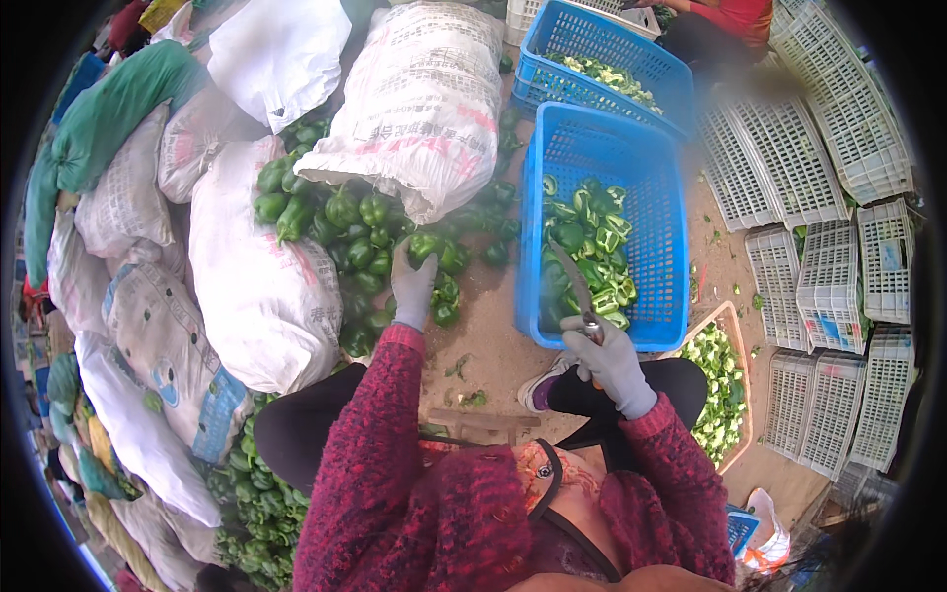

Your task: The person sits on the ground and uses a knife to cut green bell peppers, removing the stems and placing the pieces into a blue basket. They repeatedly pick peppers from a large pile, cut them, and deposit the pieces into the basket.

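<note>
My left hand (413, 288), in a pale grey glove, has its thumb and fingers around a green bell pepper (429, 245) at the edge of a pile. More whole green bell peppers (360, 251) lie beside it, spilling from the mouth of a white woven sack (425, 96). In my right hand (608, 361), also gloved, is a knife (573, 277) with its blade pointing up and away from me. The knife is above the near end of a blue plastic crate (608, 344). Cut green pepper pieces (595, 222) cover part of the crate's floor.
Behind the crate stands another blue crate (529, 83) with pale green scraps. An orange-rimmed tray (747, 392) of pepper trimmings is by my right knee. Stacked white crates (795, 288) line the right; full white sacks (263, 274) lie left. A person (729, 29) sits at the upper right.
</note>
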`<state>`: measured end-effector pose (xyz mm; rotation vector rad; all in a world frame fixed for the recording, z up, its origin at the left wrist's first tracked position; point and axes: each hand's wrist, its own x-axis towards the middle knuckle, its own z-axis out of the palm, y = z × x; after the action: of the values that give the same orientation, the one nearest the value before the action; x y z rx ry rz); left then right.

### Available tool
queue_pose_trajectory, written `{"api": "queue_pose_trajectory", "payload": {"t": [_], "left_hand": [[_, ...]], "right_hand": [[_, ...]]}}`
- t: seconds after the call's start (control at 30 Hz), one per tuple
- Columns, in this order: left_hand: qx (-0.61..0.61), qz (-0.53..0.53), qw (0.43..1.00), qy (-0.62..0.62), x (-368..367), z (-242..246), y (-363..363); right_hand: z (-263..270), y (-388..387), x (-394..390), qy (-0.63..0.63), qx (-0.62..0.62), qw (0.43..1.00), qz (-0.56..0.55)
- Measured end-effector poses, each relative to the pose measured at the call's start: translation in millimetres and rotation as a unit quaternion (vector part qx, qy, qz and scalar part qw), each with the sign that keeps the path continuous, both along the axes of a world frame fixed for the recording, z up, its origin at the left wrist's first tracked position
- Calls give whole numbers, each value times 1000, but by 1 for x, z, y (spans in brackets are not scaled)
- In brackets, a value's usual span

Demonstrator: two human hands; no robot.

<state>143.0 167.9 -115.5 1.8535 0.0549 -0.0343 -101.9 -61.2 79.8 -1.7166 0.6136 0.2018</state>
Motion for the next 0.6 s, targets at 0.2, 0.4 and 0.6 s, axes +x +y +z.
{"api": "queue_pose_trajectory", "payload": {"t": [0.2, 0.4, 0.6], "left_hand": [[69, -207, 958, -185, -107, 105, -40], [127, -239, 923, -274, -151, 145, -61], [90, -276, 908, -303, -188, 138, -80]], "right_hand": [[-8, 38, 9, -5, -183, 983, 27], [4, 38, -49, -3, -178, 984, 9], [-28, 28, -48, -68, -166, 982, -56]]}}
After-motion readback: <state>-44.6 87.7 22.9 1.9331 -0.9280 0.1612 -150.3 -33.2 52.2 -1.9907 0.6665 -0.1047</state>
